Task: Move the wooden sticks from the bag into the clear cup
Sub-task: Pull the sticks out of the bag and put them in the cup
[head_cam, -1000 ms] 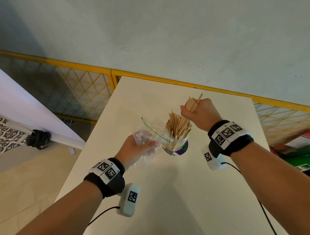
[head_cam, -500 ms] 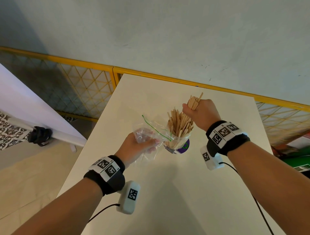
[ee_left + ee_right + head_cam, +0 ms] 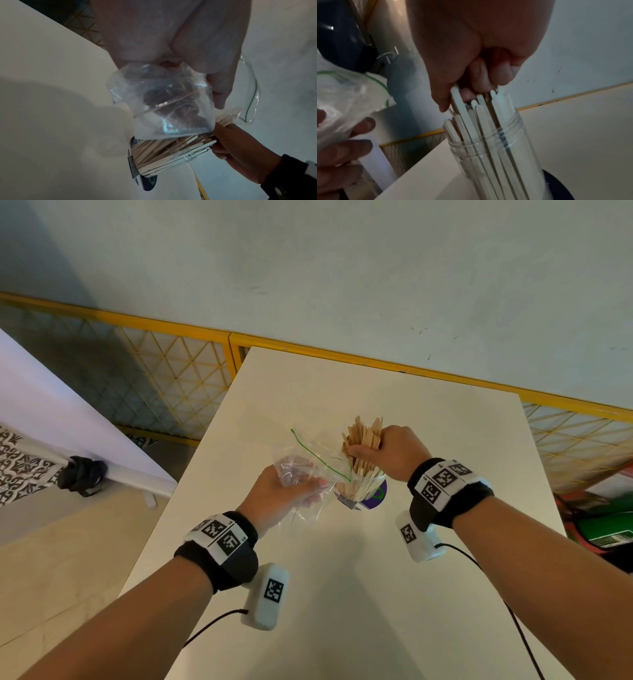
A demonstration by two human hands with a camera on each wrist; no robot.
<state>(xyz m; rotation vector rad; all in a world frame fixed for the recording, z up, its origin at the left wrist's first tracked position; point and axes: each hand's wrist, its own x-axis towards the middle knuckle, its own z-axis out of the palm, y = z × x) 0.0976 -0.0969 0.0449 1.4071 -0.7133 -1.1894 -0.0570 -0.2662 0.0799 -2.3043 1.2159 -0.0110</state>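
At the far left of the head view a white slanted board (image 3: 51, 405) carries a black clamp (image 3: 82, 475) on its lower edge, with a yellow-framed lattice fence (image 3: 164, 371) running behind it and on behind the cream rectangular surface (image 3: 342, 594).

Over the left part of that surface, the left hand (image 3: 279, 496) grips a crumpled clear plastic zip bag with a thin green seal line (image 3: 305, 470); its fingers (image 3: 342, 148) are curled around the bunched plastic, thumb on top. The bag is held off the surface, its open mouth turned toward the cup and lying just beside the cup's rim. In the left wrist view the bag (image 3: 164, 108) looks almost empty, with only a thin pale sliver showing through the film.

Just right of the bag stands the clear ribbed plastic cup (image 3: 496, 155), upright on a dark round coaster (image 3: 376, 494). It is packed with flat pale wooden sticks (image 3: 363, 474) that rise above its rim and fan out.

Directly above the cup, the right hand (image 3: 394, 451) holds a bundle of those sticks in a closed fist, fingers (image 3: 481, 75) wrapped round their upper part, tops poking out above the fist and lower ends down inside the cup.

Both wrists wear black bands with white marker tags.
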